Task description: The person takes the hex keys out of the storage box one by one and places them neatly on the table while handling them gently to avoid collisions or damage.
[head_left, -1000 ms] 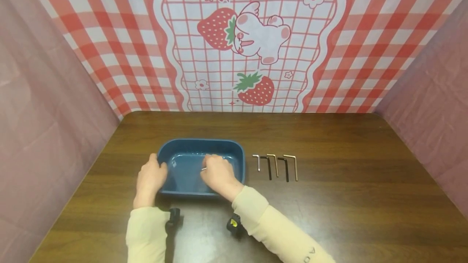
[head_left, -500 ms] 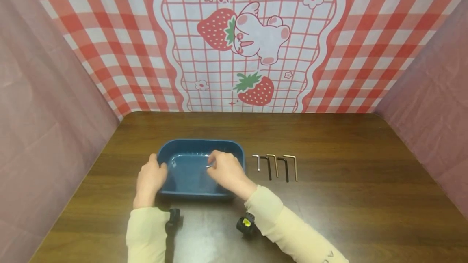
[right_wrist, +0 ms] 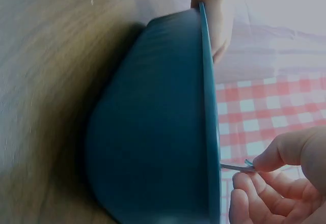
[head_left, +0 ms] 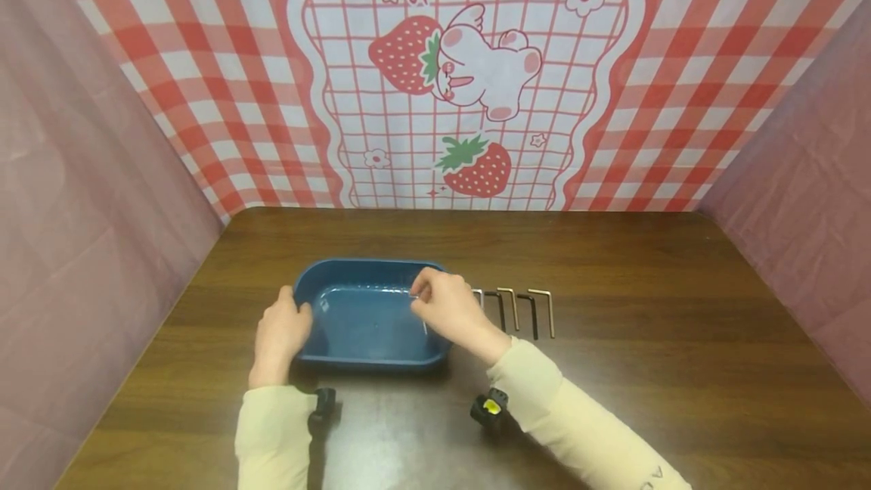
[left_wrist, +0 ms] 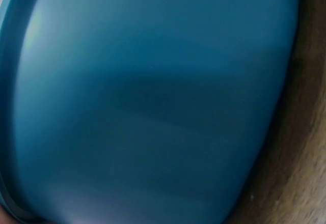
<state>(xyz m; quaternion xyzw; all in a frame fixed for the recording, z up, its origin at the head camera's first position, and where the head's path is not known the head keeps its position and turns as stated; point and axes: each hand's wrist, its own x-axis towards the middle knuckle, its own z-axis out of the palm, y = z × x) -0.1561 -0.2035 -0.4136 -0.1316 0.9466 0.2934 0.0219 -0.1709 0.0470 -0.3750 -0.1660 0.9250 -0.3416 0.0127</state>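
Observation:
A blue plastic basin (head_left: 367, 324) stands on the wooden table. My left hand (head_left: 282, 331) grips its left rim, with the thumb at the inner side. Above the basin's right end, my right hand (head_left: 449, 312) pinches a small silver hex key (right_wrist: 237, 168) between thumb and fingertips. Its thin shaft points down inside the basin, partly hidden by the rim in the right wrist view. Just right of that hand lie several hex keys in a row, among them a black one (head_left: 534, 317) and a brass one (head_left: 551, 314). The right hand partly covers the row's leftmost silver key.
The wooden table (head_left: 633, 339) extends to both sides. A checked strawberry cloth (head_left: 476, 82) hangs at the back, with pink curtains (head_left: 803, 195) left and right. A black camera (head_left: 488, 407) sits on each wrist.
My right hand has moved right and slightly up, from the basin's middle towards its right rim, carrying the hex key. The left hand and basin stay in place.

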